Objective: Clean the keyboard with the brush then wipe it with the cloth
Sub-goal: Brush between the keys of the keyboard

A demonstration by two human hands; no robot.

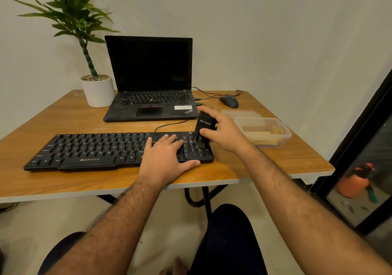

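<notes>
We see the right hand (224, 131) with its grip curled round the black brush (204, 129), thumb and fingers wrapped on the handle; the brush stands nearly upright, top tilted slightly away, bristle end down on the keys at the right end of the keyboard (95, 151); the left hand (167, 158) lies flat, fingers straight, pressing the keys just left of the brush, thumb at the front edge; the keyboard is black plastic, long axis left-right, near the front of the wooden table (63, 179); behind it a black laptop (149, 77), a mouse (229, 101), a white potted plant (97, 90); 2 clear plastic containers (263, 132) sit right of the brush, 1 holding something tan.
</notes>
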